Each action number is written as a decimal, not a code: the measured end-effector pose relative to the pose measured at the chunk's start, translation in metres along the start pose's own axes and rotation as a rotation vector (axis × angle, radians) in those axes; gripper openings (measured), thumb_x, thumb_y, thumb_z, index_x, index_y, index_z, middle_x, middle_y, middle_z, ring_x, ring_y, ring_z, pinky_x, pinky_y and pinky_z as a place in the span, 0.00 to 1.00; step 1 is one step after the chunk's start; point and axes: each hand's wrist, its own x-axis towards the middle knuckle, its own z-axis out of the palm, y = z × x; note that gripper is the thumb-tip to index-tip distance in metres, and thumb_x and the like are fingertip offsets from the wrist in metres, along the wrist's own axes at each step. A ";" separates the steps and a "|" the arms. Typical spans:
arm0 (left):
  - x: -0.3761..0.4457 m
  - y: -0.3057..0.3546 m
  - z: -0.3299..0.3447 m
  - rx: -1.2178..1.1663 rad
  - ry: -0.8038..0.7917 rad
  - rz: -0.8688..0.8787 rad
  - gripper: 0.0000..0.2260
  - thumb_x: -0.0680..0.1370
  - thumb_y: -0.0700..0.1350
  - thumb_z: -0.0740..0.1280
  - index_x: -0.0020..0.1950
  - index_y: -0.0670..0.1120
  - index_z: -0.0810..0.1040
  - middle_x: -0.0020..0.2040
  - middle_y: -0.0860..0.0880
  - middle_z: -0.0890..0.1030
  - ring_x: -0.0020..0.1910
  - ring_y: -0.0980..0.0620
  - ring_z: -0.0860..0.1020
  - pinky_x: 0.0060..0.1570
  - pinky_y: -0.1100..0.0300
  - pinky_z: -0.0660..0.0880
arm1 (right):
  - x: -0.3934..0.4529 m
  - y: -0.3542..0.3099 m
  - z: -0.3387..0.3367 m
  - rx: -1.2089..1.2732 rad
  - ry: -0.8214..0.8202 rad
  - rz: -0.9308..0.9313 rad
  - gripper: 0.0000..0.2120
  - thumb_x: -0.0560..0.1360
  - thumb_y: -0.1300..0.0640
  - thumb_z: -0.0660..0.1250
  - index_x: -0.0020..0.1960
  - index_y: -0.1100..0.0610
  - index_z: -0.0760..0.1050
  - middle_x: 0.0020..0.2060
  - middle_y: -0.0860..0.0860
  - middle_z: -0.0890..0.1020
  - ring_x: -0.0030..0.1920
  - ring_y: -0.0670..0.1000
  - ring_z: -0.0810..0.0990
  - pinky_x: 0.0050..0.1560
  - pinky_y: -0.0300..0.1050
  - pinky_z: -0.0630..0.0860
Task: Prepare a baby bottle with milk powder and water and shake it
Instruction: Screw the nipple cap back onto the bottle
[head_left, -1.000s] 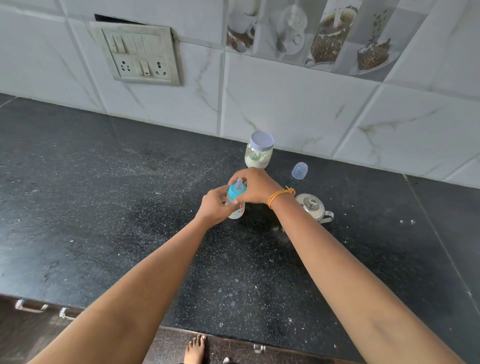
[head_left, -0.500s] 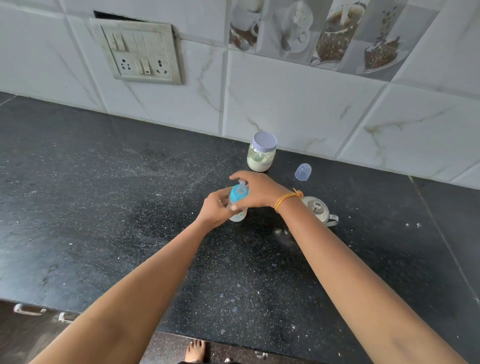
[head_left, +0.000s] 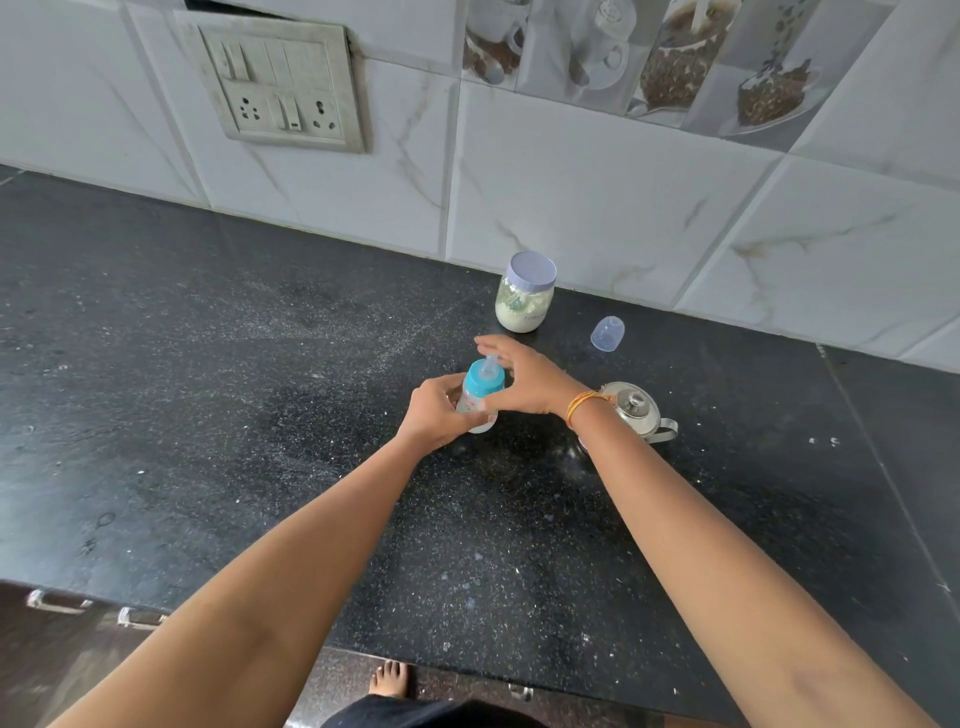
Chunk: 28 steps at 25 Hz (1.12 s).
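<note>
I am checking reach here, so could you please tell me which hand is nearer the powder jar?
Right. The right hand hovers just below the powder jar; the left hand holds the bottle farther back.

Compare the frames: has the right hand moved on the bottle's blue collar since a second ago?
Yes. The right hand has opened and lifted off the blue collar, fingers spreading toward the powder jar.
</note>
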 end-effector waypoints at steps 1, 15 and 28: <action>0.000 -0.001 0.000 0.002 0.006 -0.004 0.25 0.66 0.47 0.79 0.62 0.49 0.80 0.51 0.54 0.84 0.49 0.56 0.81 0.51 0.61 0.74 | 0.000 0.003 -0.002 0.004 0.003 -0.040 0.37 0.66 0.63 0.75 0.72 0.53 0.66 0.70 0.51 0.72 0.70 0.50 0.71 0.70 0.52 0.69; 0.004 0.001 -0.001 0.079 -0.008 -0.067 0.24 0.65 0.49 0.80 0.60 0.49 0.82 0.50 0.51 0.86 0.37 0.64 0.77 0.37 0.75 0.70 | -0.007 0.003 -0.001 0.082 0.239 -0.056 0.24 0.65 0.60 0.79 0.59 0.55 0.78 0.56 0.51 0.83 0.54 0.44 0.80 0.56 0.40 0.79; 0.001 0.007 -0.004 0.076 -0.015 -0.085 0.22 0.66 0.49 0.80 0.58 0.51 0.83 0.42 0.57 0.83 0.31 0.67 0.74 0.32 0.76 0.68 | -0.011 0.014 0.008 0.105 0.286 -0.072 0.34 0.64 0.57 0.80 0.67 0.52 0.72 0.60 0.49 0.79 0.61 0.46 0.76 0.63 0.41 0.72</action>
